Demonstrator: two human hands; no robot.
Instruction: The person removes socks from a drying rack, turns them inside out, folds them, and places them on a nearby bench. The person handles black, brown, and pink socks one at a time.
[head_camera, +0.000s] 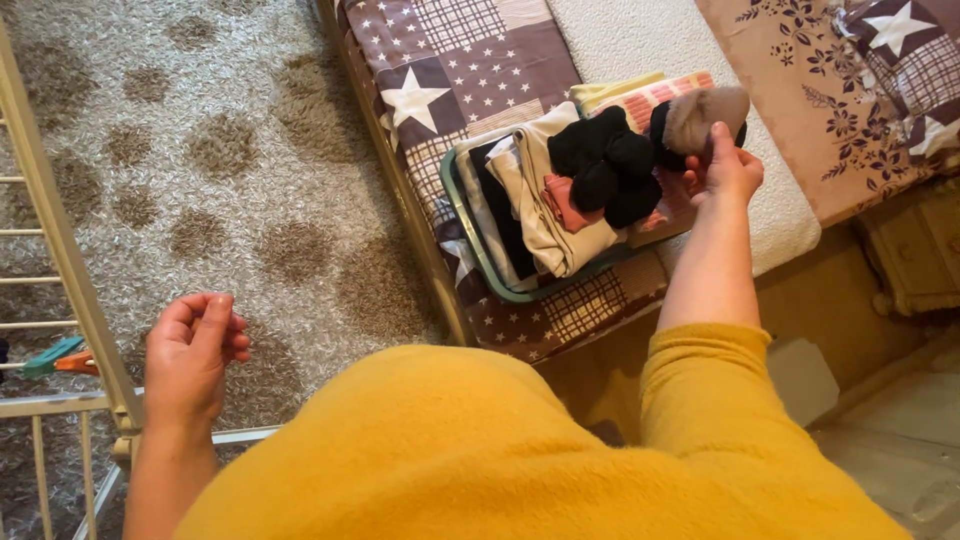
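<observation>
Yellow sweater (520, 450) fills the foreground. Left hand (192, 355) hangs empty, fingers loosely curled, near the rack (70, 270). Right hand (728, 170) pinches a fuzzy sock (703, 112) lying crosswise above the basket (478, 245) on the bed.

My right hand (728, 170) pinches a sock (705, 112) at the far right edge of a basket (480, 255) that sits on the bed (640, 40); just left of the grip, rolled socks (605, 165) lie on top of folded laundry (545, 215) in the basket. Under the basket is a quilt (450, 60), and right of the grip, beyond a bare strip of bed, a blanket (800, 90). Well left of the grip, across the rug (220, 150), my left hand (195, 355) hangs loosely curled just beside a rack (60, 260), with pegs (60, 358) on it further left.
</observation>
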